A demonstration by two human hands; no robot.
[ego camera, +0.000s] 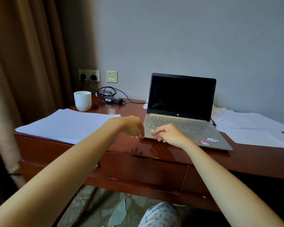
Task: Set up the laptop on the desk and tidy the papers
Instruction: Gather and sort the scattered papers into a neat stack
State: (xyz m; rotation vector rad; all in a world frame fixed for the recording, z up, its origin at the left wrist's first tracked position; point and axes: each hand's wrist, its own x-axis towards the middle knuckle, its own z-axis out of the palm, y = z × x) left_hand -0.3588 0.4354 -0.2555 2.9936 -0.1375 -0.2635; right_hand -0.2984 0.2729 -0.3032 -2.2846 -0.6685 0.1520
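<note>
Laptop (185, 118) on desk (154, 149) — papers (67, 123) left, cup (82, 100) behind them

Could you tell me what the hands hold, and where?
Left hand and right hand touch the laptop at its front left corner; a grip cannot be told.

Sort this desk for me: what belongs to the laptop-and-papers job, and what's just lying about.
Belongs to the job: laptop, paper stack on the left, loose sheets on the right, probably the charger brick.

Just lying about: white cup, wall sockets, curtain.
</note>
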